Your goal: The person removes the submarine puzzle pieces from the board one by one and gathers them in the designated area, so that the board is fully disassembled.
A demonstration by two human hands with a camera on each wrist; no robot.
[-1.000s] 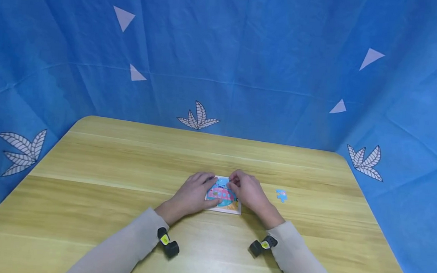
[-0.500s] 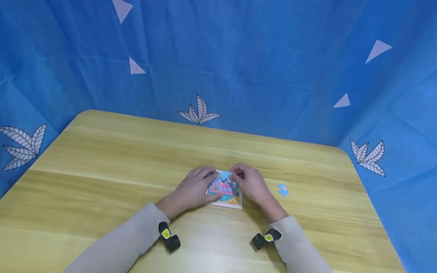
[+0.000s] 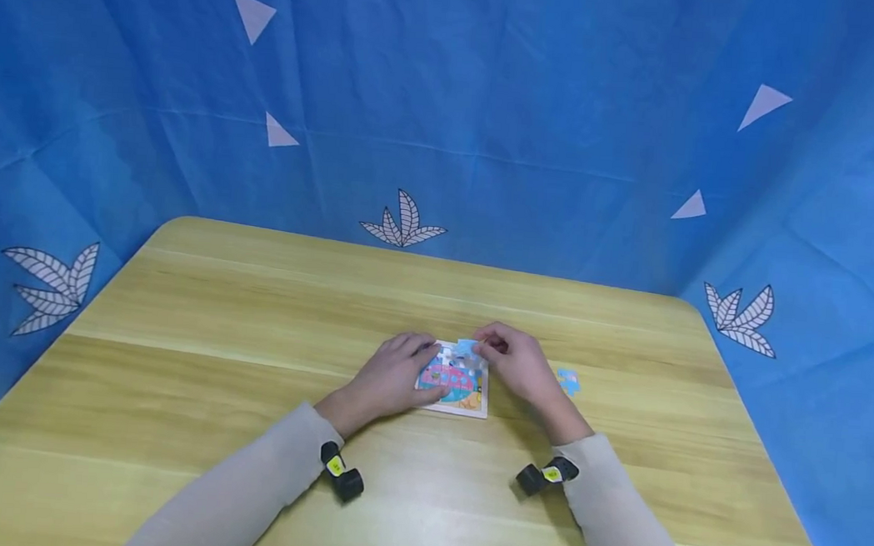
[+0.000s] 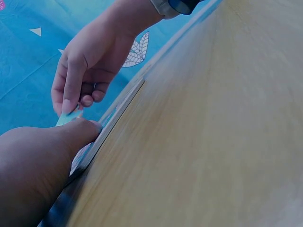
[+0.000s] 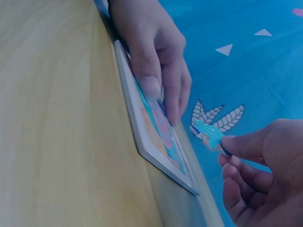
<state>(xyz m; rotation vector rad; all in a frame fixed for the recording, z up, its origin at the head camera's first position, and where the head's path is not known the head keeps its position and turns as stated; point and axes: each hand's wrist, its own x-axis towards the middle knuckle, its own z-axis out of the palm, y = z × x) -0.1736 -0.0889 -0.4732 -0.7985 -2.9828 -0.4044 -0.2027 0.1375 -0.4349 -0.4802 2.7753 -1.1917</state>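
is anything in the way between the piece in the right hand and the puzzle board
Nothing visible stands between the pinched piece and the puzzle board. The left hand covers part of its left side; the loose piece lies off to the right.

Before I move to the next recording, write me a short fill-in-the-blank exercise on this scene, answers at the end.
1. The right hand pinches a puzzle piece between finger and ____.
2. The left hand touches the framed puzzle, and in the head view a loose piece lies on the table to the puzzle's ____.
3. The patterned cloth behind the table is mainly ____.

Missing words: thumb; right; blue.
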